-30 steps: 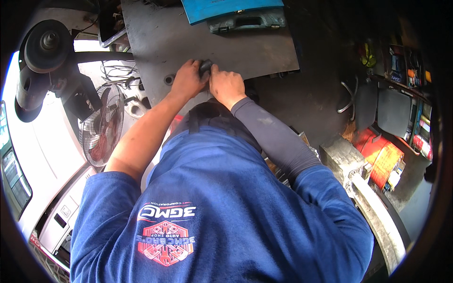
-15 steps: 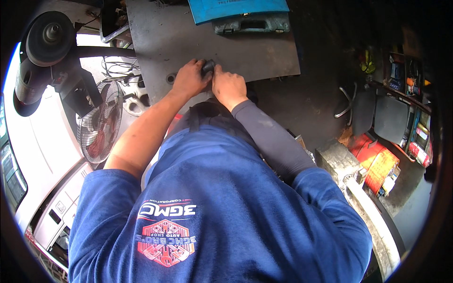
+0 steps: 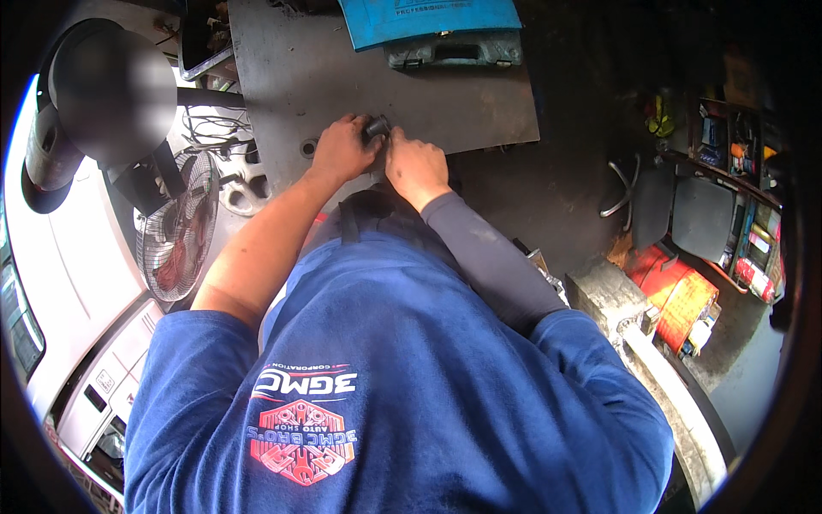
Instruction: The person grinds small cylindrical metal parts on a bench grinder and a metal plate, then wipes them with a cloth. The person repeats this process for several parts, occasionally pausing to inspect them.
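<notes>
Near the front edge of the grey metal table (image 3: 317, 68), my left hand (image 3: 342, 150) is closed round a dark cylindrical part (image 3: 375, 128). One rounded end of it sticks out past the fingers. Close against its right side is my right hand (image 3: 415, 170), fingers curled and the index finger at the part. Whether something small is pinched there is hidden. A dark ring-shaped part (image 3: 309, 148) lies on the table, left of my left hand.
A blue case lid (image 3: 432, 19) and a dark hard tool case (image 3: 454, 51) rest at the table's far side. To the left stand a wire-caged fan (image 3: 177, 231) and a white vehicle (image 3: 77, 257). An orange-red machine (image 3: 676, 295) and a chair (image 3: 702, 218) are at right.
The whole view has shifted slightly. Both hands stay together at the dark cylindrical part, which shows at nearly the same tilt; my left hand keeps its hold.
</notes>
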